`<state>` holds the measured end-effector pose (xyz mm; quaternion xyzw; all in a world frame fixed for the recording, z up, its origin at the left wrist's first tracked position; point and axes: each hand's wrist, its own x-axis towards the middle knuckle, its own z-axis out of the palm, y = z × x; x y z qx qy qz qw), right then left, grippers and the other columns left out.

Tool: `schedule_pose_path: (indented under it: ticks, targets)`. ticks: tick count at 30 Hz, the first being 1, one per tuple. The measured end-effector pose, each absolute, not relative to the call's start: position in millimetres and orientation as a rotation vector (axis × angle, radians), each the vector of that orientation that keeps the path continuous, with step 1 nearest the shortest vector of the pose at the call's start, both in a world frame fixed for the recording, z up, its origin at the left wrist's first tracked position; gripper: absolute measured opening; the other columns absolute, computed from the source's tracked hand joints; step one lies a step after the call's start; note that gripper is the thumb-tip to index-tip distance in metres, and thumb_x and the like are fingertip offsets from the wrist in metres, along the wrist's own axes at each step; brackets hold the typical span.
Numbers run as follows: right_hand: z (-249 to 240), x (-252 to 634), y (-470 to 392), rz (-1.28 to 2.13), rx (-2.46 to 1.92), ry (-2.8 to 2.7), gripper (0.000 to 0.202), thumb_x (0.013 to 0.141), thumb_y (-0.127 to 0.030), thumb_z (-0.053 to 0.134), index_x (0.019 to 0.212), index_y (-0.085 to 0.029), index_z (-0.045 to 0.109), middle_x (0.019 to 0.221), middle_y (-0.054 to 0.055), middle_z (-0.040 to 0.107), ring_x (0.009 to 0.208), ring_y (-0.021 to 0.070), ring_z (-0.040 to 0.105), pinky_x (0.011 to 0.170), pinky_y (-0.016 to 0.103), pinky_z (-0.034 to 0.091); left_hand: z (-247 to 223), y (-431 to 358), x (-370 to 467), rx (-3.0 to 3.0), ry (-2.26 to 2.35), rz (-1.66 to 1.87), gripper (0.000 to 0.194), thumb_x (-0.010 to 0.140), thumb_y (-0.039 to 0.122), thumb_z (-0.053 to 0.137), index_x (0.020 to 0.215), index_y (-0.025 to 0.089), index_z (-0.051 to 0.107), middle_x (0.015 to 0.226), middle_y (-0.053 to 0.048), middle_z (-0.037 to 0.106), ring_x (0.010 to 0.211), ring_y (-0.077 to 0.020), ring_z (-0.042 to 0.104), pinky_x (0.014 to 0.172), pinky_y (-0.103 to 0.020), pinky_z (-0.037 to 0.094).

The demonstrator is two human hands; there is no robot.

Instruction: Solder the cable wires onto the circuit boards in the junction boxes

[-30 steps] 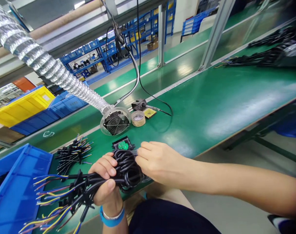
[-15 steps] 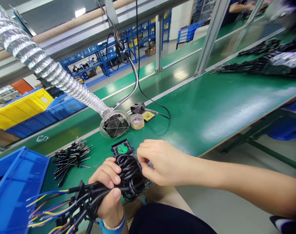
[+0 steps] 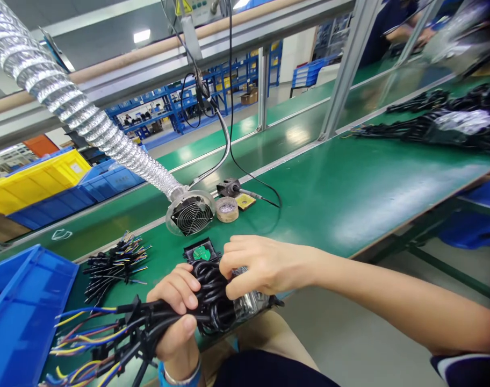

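A coiled bundle of black cables [image 3: 210, 287] lies at the table's near edge, its stripped blue, yellow and brown wire ends fanning out to the left. My left hand [image 3: 176, 301] is wrapped round the cables close to those ends. At the right end of the coil, my right hand [image 3: 255, 266] has its fingers curled in against the bundle; what its fingertips hold, if anything, is hidden. Clear plastic wrap [image 3: 249, 303] shows under that hand. Just behind the coil sits a black housing with a green circuit board [image 3: 202, 252].
A fume fan [image 3: 192, 215] on a silver duct stands behind the board, beside a solder tub [image 3: 227, 208], a yellow sponge [image 3: 245, 201] and an iron holder [image 3: 229, 187]. Short cables [image 3: 114, 263] and a blue bin [image 3: 23, 312] are left. More cable bundles [image 3: 430, 126] lie far right.
My right hand has shifted slightly left over the coil, and more of the plastic wrap shows beneath it. My left hand keeps its grip on the cables.
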<state>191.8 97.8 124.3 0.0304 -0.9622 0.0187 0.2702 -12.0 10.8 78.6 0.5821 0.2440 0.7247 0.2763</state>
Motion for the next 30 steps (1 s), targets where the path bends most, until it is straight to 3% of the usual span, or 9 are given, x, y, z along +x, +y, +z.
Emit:
schedule_pose_path:
  ticks: [5, 12, 19, 25, 30]
  targets:
    - [126, 192, 99, 0.004, 0.058, -2.679, 0.030, 0.095, -0.008, 0.043, 0.082, -0.020, 0.067, 0.087, 0.002, 0.060, 0.072, 0.0135, 0.043, 0.065, 0.029, 0.032, 80, 15, -14, 1.609, 0.649, 1.947, 0.028, 0.062, 0.034, 0.075, 0.062, 0.020, 0.050, 0.055, 0.004, 0.052, 0.064, -0.0159, 0.055, 0.086, -0.036, 0.046]
    - [110, 188, 112, 0.609, 0.164, -2.480, 0.025, 0.091, -0.006, 0.047, 0.077, -0.016, 0.066, 0.090, 0.005, 0.061, 0.084, 0.0123, 0.055, 0.074, 0.023, 0.045, 79, 21, -18, 1.562, 0.639, 1.951, 0.029, 0.059, 0.034, 0.075, 0.060, 0.020, 0.049, 0.054, 0.004, 0.052, 0.062, -0.0149, 0.055, 0.085, -0.034, 0.047]
    - [91, 185, 125, 0.741, 0.092, -2.293, 0.024, 0.095, -0.014, 0.047, 0.075, -0.014, 0.059, 0.093, 0.010, 0.065, 0.083, 0.0110, 0.062, 0.074, 0.023, 0.053, 67, 26, -28, 1.480, 0.558, 1.940, 0.024, 0.058, 0.029, 0.073, 0.062, 0.020, 0.051, 0.056, 0.003, 0.051, 0.066, -0.0148, 0.055, 0.088, -0.033, 0.047]
    - [100, 183, 102, 0.631, -0.048, -2.344, 0.011, 0.085, -0.014, 0.057, 0.079, -0.013, 0.066, 0.078, 0.007, 0.065, 0.076, 0.0150, 0.057, 0.071, 0.028, 0.047, 65, 27, -28, 1.468, 0.580, 1.953, 0.022, 0.059, 0.029, 0.072, 0.063, 0.020, 0.052, 0.057, 0.003, 0.051, 0.067, -0.0150, 0.055, 0.088, -0.034, 0.047]
    - [115, 182, 75, 0.562, -0.599, -2.437, 0.008, 0.075, -0.017, 0.062, 0.068, -0.015, 0.062, 0.065, 0.001, 0.057, 0.064, 0.0133, 0.049, 0.059, 0.025, 0.036, 73, 19, -17, 1.510, 0.694, 1.971, 0.025, 0.061, 0.032, 0.074, 0.063, 0.021, 0.052, 0.057, 0.003, 0.053, 0.066, -0.0166, 0.056, 0.088, -0.036, 0.046]
